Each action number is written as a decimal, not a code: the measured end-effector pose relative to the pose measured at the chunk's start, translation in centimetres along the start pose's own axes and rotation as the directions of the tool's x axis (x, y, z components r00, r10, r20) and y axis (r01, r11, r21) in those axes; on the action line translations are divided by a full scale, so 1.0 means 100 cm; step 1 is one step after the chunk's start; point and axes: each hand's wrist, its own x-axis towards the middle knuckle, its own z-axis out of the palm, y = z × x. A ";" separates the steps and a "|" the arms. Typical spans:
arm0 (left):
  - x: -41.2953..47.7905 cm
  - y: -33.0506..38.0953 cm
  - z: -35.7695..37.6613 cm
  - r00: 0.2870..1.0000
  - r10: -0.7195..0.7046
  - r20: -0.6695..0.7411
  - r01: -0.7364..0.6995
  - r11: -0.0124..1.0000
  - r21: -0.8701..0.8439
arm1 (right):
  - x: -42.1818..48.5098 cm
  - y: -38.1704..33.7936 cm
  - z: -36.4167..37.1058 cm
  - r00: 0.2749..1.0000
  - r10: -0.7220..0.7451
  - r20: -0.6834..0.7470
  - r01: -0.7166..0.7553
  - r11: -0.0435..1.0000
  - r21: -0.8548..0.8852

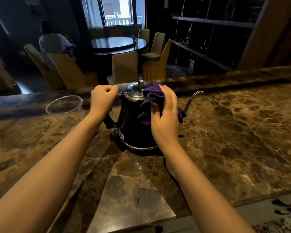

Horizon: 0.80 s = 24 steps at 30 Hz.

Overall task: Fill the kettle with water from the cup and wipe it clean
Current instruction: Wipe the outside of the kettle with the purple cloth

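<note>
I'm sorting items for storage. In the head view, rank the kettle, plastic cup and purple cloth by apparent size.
1. Kettle
2. Plastic cup and purple cloth: unsure, since the cloth is bunched in the right hand.

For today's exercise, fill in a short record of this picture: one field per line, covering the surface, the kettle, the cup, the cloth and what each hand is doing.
surface: brown marble counter
kettle: black kettle, upright on its base, lid on, thin spout pointing right
cup: clear plastic cup to the kettle's left, apart from it; no water visible in it
cloth: purple cloth pressed on the kettle's upper right side
left hand: left hand closed on the kettle's handle
right hand: right hand holding the cloth
stage: wiping
</note>
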 end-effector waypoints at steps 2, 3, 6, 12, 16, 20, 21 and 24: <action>0.000 0.001 -0.001 1.000 0.003 0.021 -0.003 1.000 -0.008 | -0.005 0.008 0.004 1.000 -0.012 -0.008 0.012 1.000 -0.023; -0.001 0.001 -0.001 1.000 0.001 0.029 -0.001 1.000 -0.012 | -0.007 0.012 0.004 1.000 -0.020 -0.005 0.019 0.999 -0.037; 0.000 -0.001 -0.001 0.999 -0.007 0.044 0.008 1.000 -0.019 | -0.022 0.022 0.003 1.000 -0.015 0.019 0.017 0.993 -0.114; 0.000 -0.002 -0.002 1.000 -0.009 0.029 0.009 1.000 -0.020 | -0.069 0.038 -0.002 0.992 0.053 0.113 -0.010 0.936 -0.352; -0.003 -0.002 -0.005 1.000 -0.002 0.005 0.002 1.000 0.010 | -0.076 0.044 -0.025 0.944 0.172 0.281 -0.039 0.905 -0.423; -0.005 0.001 -0.006 1.000 0.013 -0.004 -0.013 1.000 0.017 | -0.057 0.031 -0.056 0.929 0.198 0.313 -0.072 0.925 -0.372; -0.006 0.001 -0.007 1.000 0.011 -0.006 -0.011 1.000 0.020 | -0.053 0.020 -0.059 0.949 0.198 0.245 -0.115 0.942 -0.316; -0.008 0.004 -0.006 1.000 0.009 -0.010 -0.008 0.999 0.033 | -0.038 -0.015 -0.050 0.992 0.090 0.093 -0.073 0.983 -0.166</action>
